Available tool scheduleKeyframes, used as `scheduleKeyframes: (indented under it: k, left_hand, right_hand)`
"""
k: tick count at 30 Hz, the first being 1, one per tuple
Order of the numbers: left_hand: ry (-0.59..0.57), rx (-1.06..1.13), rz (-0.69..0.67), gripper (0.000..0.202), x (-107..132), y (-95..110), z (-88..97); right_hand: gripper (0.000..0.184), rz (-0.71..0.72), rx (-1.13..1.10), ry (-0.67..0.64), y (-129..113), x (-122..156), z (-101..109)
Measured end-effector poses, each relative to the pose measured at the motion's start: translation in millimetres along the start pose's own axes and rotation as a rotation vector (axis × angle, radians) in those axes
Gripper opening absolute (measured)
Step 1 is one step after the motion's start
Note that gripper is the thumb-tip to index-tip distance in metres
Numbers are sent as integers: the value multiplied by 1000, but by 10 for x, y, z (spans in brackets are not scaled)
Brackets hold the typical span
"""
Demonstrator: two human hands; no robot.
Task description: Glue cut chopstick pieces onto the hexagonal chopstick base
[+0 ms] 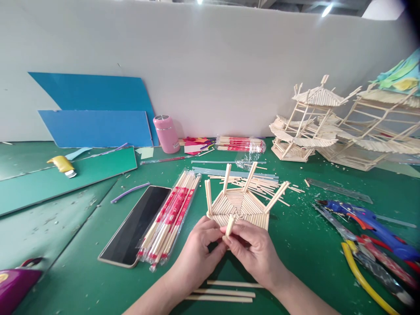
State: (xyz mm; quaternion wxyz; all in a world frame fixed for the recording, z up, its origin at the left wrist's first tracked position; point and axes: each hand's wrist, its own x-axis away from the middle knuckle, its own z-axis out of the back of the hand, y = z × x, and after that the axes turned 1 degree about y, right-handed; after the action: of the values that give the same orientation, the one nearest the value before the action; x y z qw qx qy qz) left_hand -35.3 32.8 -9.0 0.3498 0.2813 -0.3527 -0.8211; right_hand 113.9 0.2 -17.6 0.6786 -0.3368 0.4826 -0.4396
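A hexagon-like base (223, 205) made of pale chopstick pieces stands at the centre of the green table, with several upright posts leaning outward from its corners. At its near edge is a short chopstick post (230, 225), pinched in the closed fingers of my right hand (256, 249). My left hand (201, 243) is closed at the near left edge of the base, its fingertips beside the same post; the fingers partly hide what they grip. Below my hands lie 3 loose chopsticks (231, 294).
A phone (131, 227) and a bagged bundle of chopsticks (170, 214) lie left. Cut sticks (262, 186) are scattered behind the base. At right are a blue glue gun (364, 216) and yellow-handled pliers (357, 271). Stick pavilions (305, 127) and a pink flask (166, 134) stand behind.
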Motion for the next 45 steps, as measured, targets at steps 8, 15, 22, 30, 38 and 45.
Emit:
scheduleKeyframes:
  k: [8,15,22,30,38,45]
  left_hand:
    - [1,-1,8,21,-2,14,9]
    - [8,-1,7,19,-2,19,9]
    - [6,9,-1,19,1,11,7]
    - [4,7,4,20,-3,22,11]
    - [7,8,0,20,-6,26,12]
    - [3,22,-4,19,-7,21,15]
  right_hand:
    - [22,-6,3,1,2,7,0]
    - [20,-18,2,-3,-19,3,5]
    - [20,-8,8,8,-3,7,3]
    - [22,-20,3,0,-24,14,1]
    - [21,-13,7,5,-9,5,-5]
    - [23,-7,3,8,-18,14,-3]
